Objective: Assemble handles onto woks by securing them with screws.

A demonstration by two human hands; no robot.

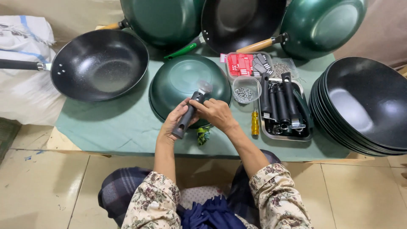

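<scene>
Black pan handle point(187, 115), held in both hands over an upturned green wok point(186, 82) on the table point(106, 123).

Left hand point(174, 124): grip closed round the handle's lower shaft. Right hand point(216, 113): fingers pinched on its upper end, by the metal bracket. Nearby: clear cup of screws point(246, 90); yellow-handled screwdriver point(255, 123); metal tray of black handles point(282, 108); stack of black woks point(366, 106) at right; black pan point(99, 64) at left.

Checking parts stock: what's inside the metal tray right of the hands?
The metal tray holds several black handles lying side by side, with small metal fittings at their near ends. Whatever lies beneath the handles is covered.
</scene>
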